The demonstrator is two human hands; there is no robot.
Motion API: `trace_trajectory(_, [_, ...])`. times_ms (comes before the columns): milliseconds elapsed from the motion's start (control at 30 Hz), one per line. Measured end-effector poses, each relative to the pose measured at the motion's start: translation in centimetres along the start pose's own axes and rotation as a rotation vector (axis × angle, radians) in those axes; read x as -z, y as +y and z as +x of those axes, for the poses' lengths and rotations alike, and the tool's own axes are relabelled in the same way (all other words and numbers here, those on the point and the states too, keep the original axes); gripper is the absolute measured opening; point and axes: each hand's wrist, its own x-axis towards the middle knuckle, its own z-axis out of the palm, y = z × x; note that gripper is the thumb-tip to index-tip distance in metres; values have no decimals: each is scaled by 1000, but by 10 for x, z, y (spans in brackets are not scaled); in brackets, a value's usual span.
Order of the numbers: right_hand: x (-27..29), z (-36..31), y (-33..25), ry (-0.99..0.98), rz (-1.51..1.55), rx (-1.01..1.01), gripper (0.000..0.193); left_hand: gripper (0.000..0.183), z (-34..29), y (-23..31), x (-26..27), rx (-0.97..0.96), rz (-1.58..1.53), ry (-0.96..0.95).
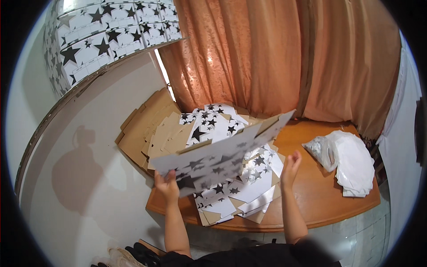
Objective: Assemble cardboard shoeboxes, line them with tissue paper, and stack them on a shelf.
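Note:
A flat, unfolded cardboard box blank (213, 162), white with black and grey stars, is held tilted above the table. My left hand (167, 186) grips its lower left corner, thumb on the printed face. My right hand (290, 170) is raised to the right of the blank, apart from it, with fingers stretched upward and nothing in them. Beneath and behind the blank lies a loose pile of similar star-printed cardboard pieces (253, 189), some showing brown backs. The blank hides part of this pile.
Brown flat cardboard sheets (151, 115) lean at the table's left against the wall. On the right of the wooden table (320, 196) lie a clear plastic bag (321, 152) and white sheets (353, 160). Star-printed boxes (120, 33) stand on a shelf upper left. Orange curtains (275, 58) hang behind.

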Motion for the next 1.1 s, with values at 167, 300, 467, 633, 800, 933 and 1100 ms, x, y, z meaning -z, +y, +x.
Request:
trace_trajectory(167, [32, 15, -14, 38, 107, -160, 49, 49, -35, 2, 30, 155, -93, -96])
trace_trajectory(300, [77, 5, -11, -144, 368, -462, 59, 55, -74, -6, 33, 303, -136, -107])
trace_trajectory(467, [144, 1, 15, -27, 367, -477, 58, 52, -101, -12, 12, 451, -247, -203])
trace_trajectory(633, [185, 27, 18, -112, 375, -471, 58, 48, -105, 15, -31, 532, -352, -311])
trace_trajectory(800, [220, 73, 28, -217, 251, -521, 62, 58, -130, 21, -88, 566, -328, -526])
trace_trajectory(933, [243, 114, 21, -145, 311, -420, 63, 57, -181, 8, -149, 578, -557, -474])
trace_trajectory(1100, [262, 142, 31, -249, 427, -534, 52, 54, -224, -19, -225, 926, -1097, 56])
